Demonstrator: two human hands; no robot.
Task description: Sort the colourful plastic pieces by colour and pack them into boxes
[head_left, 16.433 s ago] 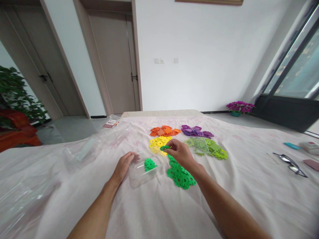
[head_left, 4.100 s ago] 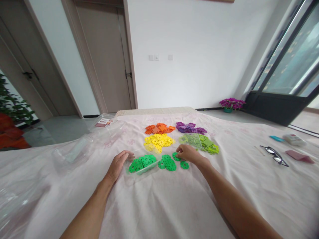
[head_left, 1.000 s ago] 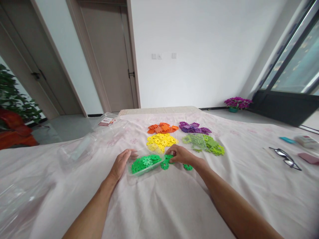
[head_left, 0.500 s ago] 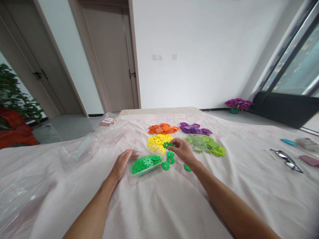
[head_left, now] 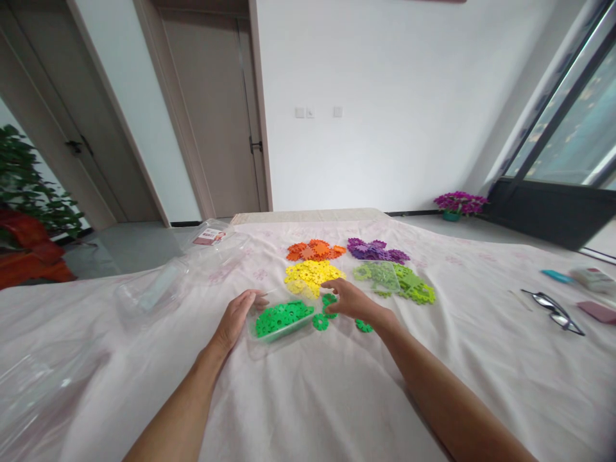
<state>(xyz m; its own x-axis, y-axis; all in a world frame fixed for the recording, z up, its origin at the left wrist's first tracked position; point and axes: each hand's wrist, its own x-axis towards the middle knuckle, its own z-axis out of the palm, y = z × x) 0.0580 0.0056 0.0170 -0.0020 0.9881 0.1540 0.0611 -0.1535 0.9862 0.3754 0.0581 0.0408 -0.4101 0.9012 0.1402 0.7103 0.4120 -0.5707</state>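
Observation:
Green snowflake-shaped plastic pieces (head_left: 285,316) fill a clear plastic box (head_left: 283,333) on the cloth in front of me. My left hand (head_left: 239,314) grips the box's left side, thumb along the rim. Just right of the box, my right hand (head_left: 347,300) hovers with thumb and fingers apart and nothing seen between them. Beneath its fingertips are a few loose green pieces (head_left: 329,299), partly covered by the hand. One green piece (head_left: 320,321) lies against the box's right end, and another green piece (head_left: 364,326) lies under my right wrist.
Beyond the box are piles of yellow pieces (head_left: 312,274), orange pieces (head_left: 315,249), purple pieces (head_left: 378,249) and lime-green pieces (head_left: 414,286), with a clear lid (head_left: 385,274) over part of the lime pile. Clear packaging (head_left: 156,285) lies left; glasses (head_left: 553,311) lie right.
My right hand has let go of the green piece it held by the yellow pile and moved slightly down over the loose green pieces, fingers opened. My left hand stays at the box.

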